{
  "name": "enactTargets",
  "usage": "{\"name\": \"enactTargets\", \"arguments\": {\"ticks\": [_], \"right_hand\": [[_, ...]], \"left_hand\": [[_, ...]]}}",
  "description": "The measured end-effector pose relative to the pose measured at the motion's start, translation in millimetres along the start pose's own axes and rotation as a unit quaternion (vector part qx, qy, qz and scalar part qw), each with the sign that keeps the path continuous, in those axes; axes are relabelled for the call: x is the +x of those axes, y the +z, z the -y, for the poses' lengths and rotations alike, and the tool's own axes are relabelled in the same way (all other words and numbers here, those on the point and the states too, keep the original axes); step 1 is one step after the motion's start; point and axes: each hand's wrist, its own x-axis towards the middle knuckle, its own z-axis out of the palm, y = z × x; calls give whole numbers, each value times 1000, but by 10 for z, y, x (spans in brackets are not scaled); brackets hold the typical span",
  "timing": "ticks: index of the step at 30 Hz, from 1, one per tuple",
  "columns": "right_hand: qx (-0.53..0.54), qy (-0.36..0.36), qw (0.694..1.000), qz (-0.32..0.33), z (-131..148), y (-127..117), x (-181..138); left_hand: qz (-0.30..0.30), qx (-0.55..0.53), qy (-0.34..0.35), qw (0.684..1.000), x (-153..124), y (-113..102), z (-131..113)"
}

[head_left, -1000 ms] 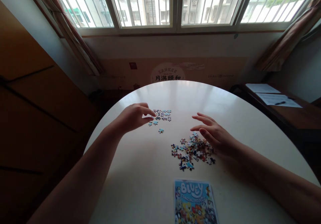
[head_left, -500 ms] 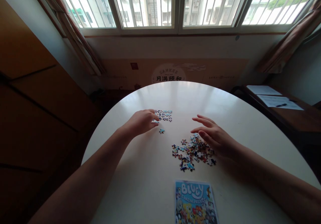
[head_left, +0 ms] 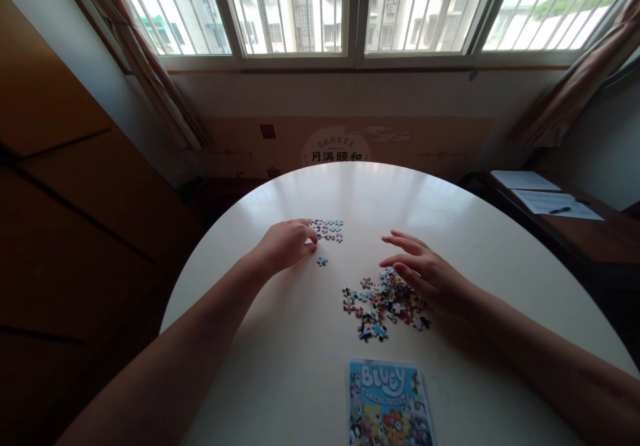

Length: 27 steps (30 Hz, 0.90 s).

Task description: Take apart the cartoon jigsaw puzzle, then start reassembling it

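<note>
My left hand (head_left: 287, 246) is at the left edge of a small block of puzzle pieces (head_left: 330, 229) laid out in rows. Its thumb and fingers are closed on a light-coloured puzzle piece (head_left: 311, 241), mostly covered by the fingertips. Just in front of that hand, a single blue puzzle piece (head_left: 323, 261) lies on the white round table (head_left: 280, 373). My right hand (head_left: 427, 266) hovers with fingers spread over the far right side of a loose pile of mixed puzzle pieces (head_left: 393, 303), holding nothing visible.
A blue picture card (head_left: 390, 399) with "Bluey" lettering lies near me on the table. At the right, a dark side table (head_left: 605, 239) bears papers (head_left: 557, 204) and a pen. A wooden cabinet (head_left: 60, 199) stands at the left, and a large printed carton (head_left: 425, 143) is beyond the table.
The thumb and fingers of my left hand have drawn closer together around the puzzle piece, which shows less now. My right hand has barely shifted.
</note>
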Motion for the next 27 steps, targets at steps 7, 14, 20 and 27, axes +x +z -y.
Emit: {"name": "enactTargets", "arguments": {"ticks": [7,14,20,27], "right_hand": [[1,-5,1000,1,-15,6,-9],[2,-7,1000,3,-5,-2,-6],[5,-9,1000,1,4,-4,2],[4,-11,1000,2,-15,14,-4]], "left_hand": [[-8,-34,38,999,-45,-51,43],[57,-93,133,985,-112,-176,-103],[37,-82,135,987,-57,-88,-96],[-27,-77,69,994,36,105,-81]]}}
